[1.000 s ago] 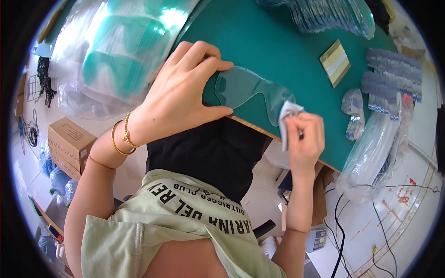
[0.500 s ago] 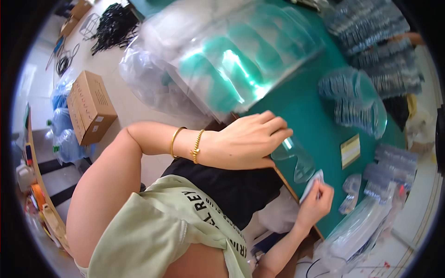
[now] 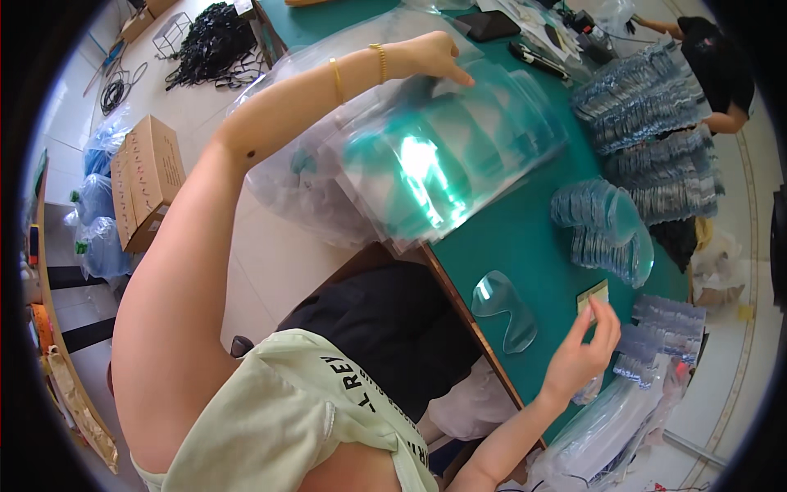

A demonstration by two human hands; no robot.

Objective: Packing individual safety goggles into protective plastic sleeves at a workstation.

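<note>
My left hand (image 3: 430,57) reaches over the far part of a stack of clear plastic sheets (image 3: 492,184), thumb stretched apart from the bent fingers. The sheets carry rounded, lens-like shapes and reflect bright light. Whether the fingertips touch the top sheet I cannot tell. On the green table near its front edge lies a single clear curved visor lens (image 3: 512,320), with no hand on it. To its right, my right hand (image 3: 584,348) is at a small pale yellow pad (image 3: 597,293), thumb and forefinger pinched at its edge. Anything between those fingertips is too small to make out.
Nested clear lenses (image 3: 602,234) stand on the right of the green table (image 3: 475,254), with more bundles (image 3: 639,94) behind. A black phone (image 3: 488,25) lies at the back. A cardboard box (image 3: 147,184) is on the floor at left. Another person (image 3: 713,74) is at far right.
My left hand has left the visor lens and moved up over the sheets. My right hand has moved from the lens to the yellow pad; the white cloth-like piece it held is out of sight.
</note>
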